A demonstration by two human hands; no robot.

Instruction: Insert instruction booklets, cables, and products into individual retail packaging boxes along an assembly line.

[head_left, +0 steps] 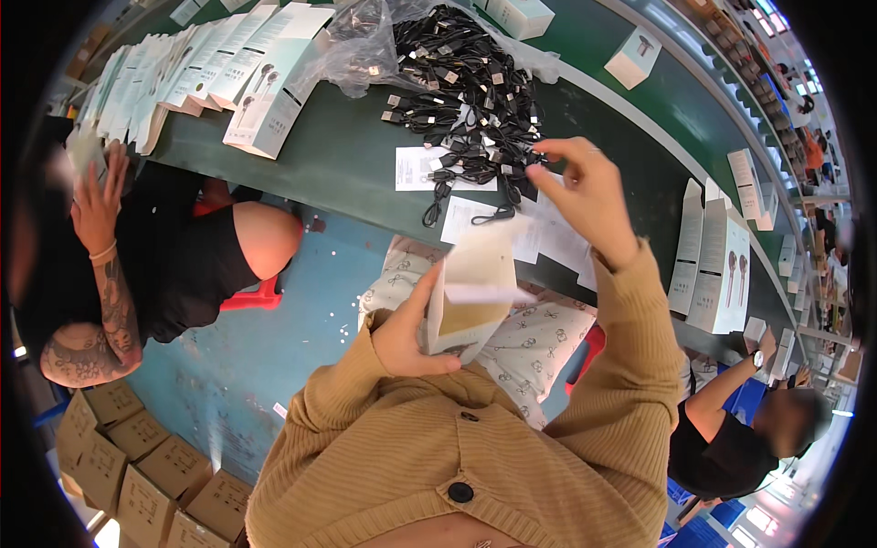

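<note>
My left hand (408, 331) is wrapped round a small white carton (448, 315), held upright above my lap. The carton's top flaps stand open, and its inside looks yellowish. My right hand (585, 192) is raised over the table's near edge, thumb and forefinger apart, with nothing visible between them. It is beside the right edge of a big heap of black USB cables (470, 82), each bundled with pale or metal plugs. Under and in front of the heap lie printed white leaflets (418, 170); one short cable (494, 215) rests on them.
Flattened cartons (183, 78) and an upright carton (274, 87) line the table's left. Several cartons (717, 265) stand at the right. A clear plastic bag (356, 46) lies behind. Co-workers sit left and right; brown boxes (169, 470) are stacked on the floor.
</note>
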